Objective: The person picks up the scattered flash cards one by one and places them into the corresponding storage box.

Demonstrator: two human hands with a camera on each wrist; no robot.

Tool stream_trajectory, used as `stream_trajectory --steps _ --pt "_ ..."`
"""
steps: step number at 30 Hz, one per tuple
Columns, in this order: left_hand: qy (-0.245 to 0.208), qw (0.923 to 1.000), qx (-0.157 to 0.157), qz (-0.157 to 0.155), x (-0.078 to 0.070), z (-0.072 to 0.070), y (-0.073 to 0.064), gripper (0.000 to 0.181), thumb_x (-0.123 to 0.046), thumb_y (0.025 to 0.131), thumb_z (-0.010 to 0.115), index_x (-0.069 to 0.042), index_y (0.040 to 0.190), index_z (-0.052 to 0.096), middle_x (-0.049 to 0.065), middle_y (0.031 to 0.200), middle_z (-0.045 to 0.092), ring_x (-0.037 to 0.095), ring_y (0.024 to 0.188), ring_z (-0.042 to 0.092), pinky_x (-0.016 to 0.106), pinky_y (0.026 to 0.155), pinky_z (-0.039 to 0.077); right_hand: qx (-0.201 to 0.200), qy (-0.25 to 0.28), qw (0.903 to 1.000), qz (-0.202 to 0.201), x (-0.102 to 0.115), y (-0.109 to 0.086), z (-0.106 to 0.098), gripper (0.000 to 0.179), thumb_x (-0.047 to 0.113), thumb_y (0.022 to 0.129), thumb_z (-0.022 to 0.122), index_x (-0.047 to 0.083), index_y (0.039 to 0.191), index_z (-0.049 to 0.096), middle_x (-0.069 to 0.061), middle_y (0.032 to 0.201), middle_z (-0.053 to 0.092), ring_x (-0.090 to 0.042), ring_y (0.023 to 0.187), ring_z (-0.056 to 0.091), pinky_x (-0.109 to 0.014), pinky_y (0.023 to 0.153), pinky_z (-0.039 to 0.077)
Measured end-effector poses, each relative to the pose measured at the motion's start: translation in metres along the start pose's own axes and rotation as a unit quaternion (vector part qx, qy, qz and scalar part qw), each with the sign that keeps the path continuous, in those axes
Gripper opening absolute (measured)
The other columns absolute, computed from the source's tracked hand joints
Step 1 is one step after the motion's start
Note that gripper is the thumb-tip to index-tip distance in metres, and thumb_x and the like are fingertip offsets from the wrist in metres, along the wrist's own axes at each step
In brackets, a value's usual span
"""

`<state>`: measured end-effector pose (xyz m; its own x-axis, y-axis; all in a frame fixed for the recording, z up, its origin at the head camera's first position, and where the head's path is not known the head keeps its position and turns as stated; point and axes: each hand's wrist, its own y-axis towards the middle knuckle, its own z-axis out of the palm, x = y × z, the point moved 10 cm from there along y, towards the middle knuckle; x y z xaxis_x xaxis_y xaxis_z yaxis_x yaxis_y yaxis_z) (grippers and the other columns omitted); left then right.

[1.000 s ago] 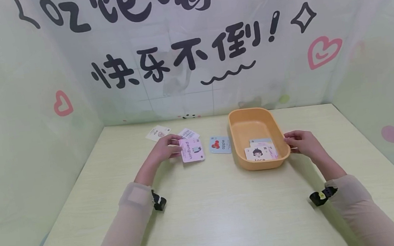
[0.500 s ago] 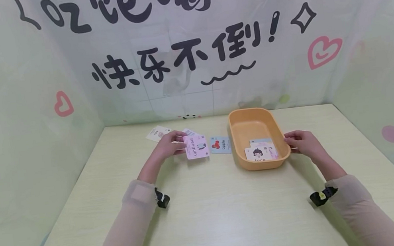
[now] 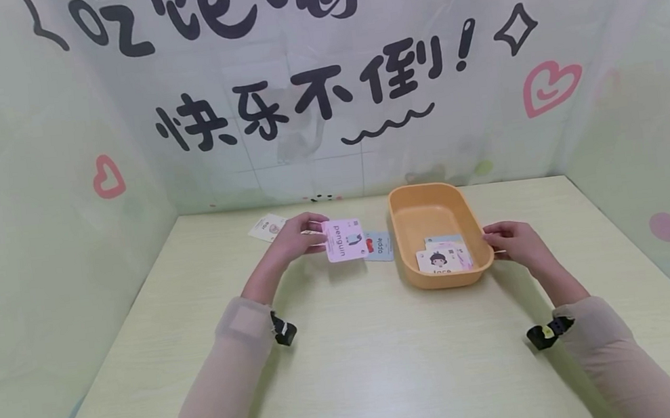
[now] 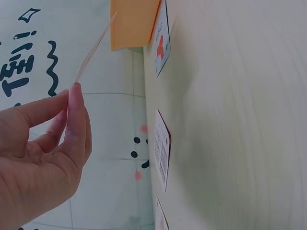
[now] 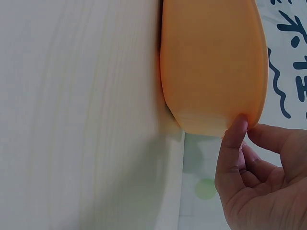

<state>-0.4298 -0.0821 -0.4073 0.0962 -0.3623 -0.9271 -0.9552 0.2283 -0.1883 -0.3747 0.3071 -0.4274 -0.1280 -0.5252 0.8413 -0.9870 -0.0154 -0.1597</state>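
Note:
My left hand (image 3: 296, 237) pinches a pink penguin card (image 3: 344, 240) by its left edge, thumb against fingers. The card is raised above the table and overlaps the blue apple card (image 3: 380, 246) in the head view. In the left wrist view the penguin card (image 4: 95, 48) is seen almost edge-on. My right hand (image 3: 515, 242) pinches the right rim of an orange plastic basin (image 3: 407, 271), which stands on the table. The right wrist view shows the thumb and fingertips (image 5: 238, 125) at that rim. Inside the basin lie several cards, a face card (image 3: 438, 261) on top.
An ear card (image 3: 266, 228) lies at the back left of the table (image 3: 350, 357). Another card (image 4: 162, 151), printed with text, lies between it and the apple card, mostly hidden by the left hand in the head view. A printed curtain (image 3: 215, 174) closes off the back.
My left hand has carried the penguin card to the right and a little up, from beside the apple card to partly over it. The right hand and the basin have stayed in place.

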Motion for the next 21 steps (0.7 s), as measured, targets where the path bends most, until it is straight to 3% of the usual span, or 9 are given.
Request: stream_trajectory --steps 3,9,21 --pt "0.002 1.0 0.002 0.007 -0.007 0.003 0.001 0.044 0.005 0.093 0.06 -0.001 0.136 0.053 0.018 0.123 0.057 0.021 0.096 0.063 0.04 0.095 0.06 0.0 0.001 1.0 -0.001 0.0 0.0 0.0 0.047 0.02 0.104 0.052 -0.015 0.135 0.047 -0.033 0.126 0.059 0.002 0.082 0.063 -0.02 0.074 0.061" --pt "-0.012 0.9997 0.007 0.02 -0.018 0.013 0.006 0.044 0.008 0.092 0.059 0.001 0.135 0.053 0.016 0.118 0.057 0.021 0.096 0.063 0.031 0.086 0.062 0.0 0.004 1.0 -0.002 -0.001 0.001 0.0 0.047 0.02 0.104 0.052 -0.015 0.135 0.047 -0.031 0.124 0.061 0.003 0.082 0.062 -0.02 0.074 0.061" --pt "-0.035 0.9982 0.026 0.042 -0.039 0.04 0.013 0.046 0.011 0.09 0.059 0.002 0.135 0.054 0.018 0.119 0.058 0.022 0.098 0.062 0.029 0.083 0.063 0.0 0.006 1.0 -0.001 0.0 0.001 0.001 0.045 0.017 0.103 0.052 -0.015 0.135 0.048 -0.025 0.119 0.064 0.005 0.08 0.061 -0.02 0.075 0.061"
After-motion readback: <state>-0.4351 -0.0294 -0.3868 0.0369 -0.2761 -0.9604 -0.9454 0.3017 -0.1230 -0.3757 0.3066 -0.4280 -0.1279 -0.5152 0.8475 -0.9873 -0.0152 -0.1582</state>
